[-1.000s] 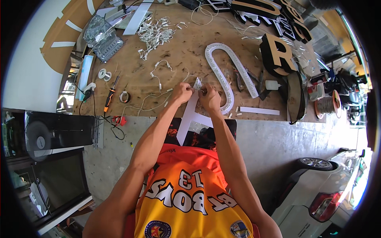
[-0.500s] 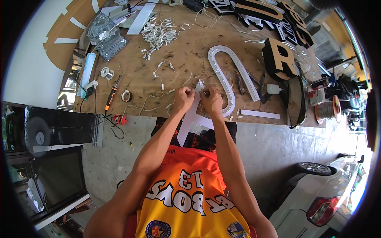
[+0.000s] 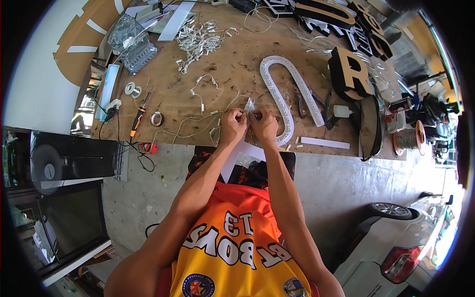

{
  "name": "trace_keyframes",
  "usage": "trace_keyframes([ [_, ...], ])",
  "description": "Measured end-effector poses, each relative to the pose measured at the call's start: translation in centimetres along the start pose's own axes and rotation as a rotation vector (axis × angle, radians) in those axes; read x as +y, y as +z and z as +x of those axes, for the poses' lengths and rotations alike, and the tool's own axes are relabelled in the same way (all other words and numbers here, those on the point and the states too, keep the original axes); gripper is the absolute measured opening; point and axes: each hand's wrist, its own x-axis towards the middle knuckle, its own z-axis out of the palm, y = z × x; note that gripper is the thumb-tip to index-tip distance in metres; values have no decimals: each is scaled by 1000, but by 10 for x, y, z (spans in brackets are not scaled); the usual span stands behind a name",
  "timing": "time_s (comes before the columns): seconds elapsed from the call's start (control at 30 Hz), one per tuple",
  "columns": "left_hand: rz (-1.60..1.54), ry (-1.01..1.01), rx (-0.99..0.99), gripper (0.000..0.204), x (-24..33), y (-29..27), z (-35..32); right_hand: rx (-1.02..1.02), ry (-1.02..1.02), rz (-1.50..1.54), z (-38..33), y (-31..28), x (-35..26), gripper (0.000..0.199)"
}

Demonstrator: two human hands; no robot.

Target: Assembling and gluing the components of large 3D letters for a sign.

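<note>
A white flat letter piece (image 3: 254, 152), shaped like an A, juts over the table's front edge towards my lap. Small white LED modules (image 3: 249, 105) sit at its narrow far end. My left hand (image 3: 233, 127) is closed in a pinch at the left side of that end. Close beside it, my right hand (image 3: 264, 125) pinches from the right, with the fingertips nearly meeting. What lies between the fingers is too small to make out. A thin white cable (image 3: 187, 120) runs in from the left. Right of my hands lies a white S-shaped channel (image 3: 278, 94) lined with modules.
On the wooden table (image 3: 168, 94) are a heap of wired LED modules (image 3: 200, 42), a soldering iron (image 3: 140, 116), a solder spool (image 3: 132, 90) and a tape roll (image 3: 157, 119). Pliers (image 3: 300, 103), a small bottle (image 3: 341, 111), a white strip (image 3: 324, 143) and a black-sided letter R (image 3: 350, 73) lie right.
My left hand has shifted slightly right, closer to my right hand, and now covers more of the letter piece. My right hand has barely moved.
</note>
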Motion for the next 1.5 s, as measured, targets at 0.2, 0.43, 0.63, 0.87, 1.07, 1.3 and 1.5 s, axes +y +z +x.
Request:
trace_keyframes([
  [0.2,56,-13,-104,6,12,-3,5,12,-19,-1,0,0,2,23],
  [0.43,161,16,-137,6,5,2,6,-37,37,-7,7,-1,0,26],
  [0.63,207,-17,-174,7,8,1,7,-79,56,-33,11,-5,-2,27],
  [0.87,284,11,-182,8,8,2,8,-101,49,-43,15,-3,3,29],
  [1.07,272,-12,-197,10,9,1,9,-123,64,-83,17,0,3,33],
  [1.3,284,30,-193,15,15,0,8,-124,75,-78,19,1,4,35],
  [1.5,354,45,-198,11,20,-1,7,-142,98,-84,19,-1,0,34],
])
